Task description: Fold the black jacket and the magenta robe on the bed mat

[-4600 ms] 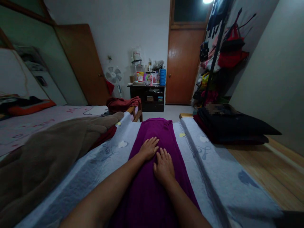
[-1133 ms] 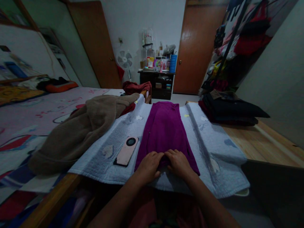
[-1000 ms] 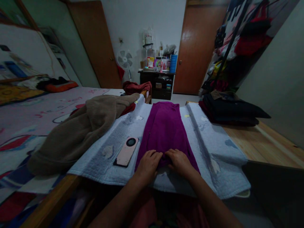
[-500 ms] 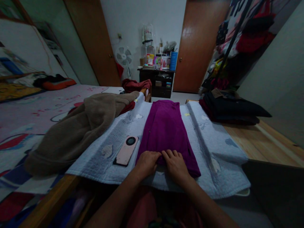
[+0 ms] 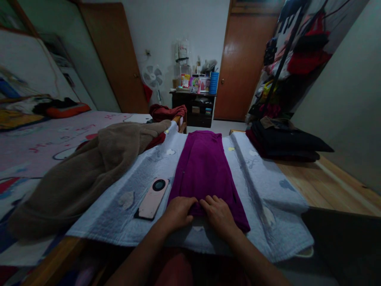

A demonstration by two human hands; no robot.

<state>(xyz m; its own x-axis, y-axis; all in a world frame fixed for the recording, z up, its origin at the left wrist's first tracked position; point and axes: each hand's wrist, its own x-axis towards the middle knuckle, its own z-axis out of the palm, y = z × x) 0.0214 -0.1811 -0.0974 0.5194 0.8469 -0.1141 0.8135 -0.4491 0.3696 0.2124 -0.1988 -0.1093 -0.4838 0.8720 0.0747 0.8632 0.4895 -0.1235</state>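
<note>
A folded purple garment (image 5: 205,171) lies lengthwise on a pale blue quilted cloth (image 5: 262,182), its near end toward me. My left hand (image 5: 180,212) holds the near edge at its left part, fingers curled over the fabric and thumb below. Beside it, my right hand (image 5: 218,214) grips the same edge with bent fingers on top; its thumb is hidden. Only a small gap separates the two hands. A pink phone (image 5: 152,198) with a round black camera ring lies face down to the left of the garment, touched by neither hand.
A brown fleece piece (image 5: 98,159) is heaped at the left, by the bed (image 5: 68,129). Dark folded clothes (image 5: 285,139) are stacked on a wooden surface (image 5: 324,182) at the right. A fan (image 5: 153,77) and a dark cabinet (image 5: 192,107) stand at the back.
The camera view has tilted up slightly, so everything sits lower in the picture. Both hands remain at the purple garment's near edge, and the left thumb now shows more clearly.
</note>
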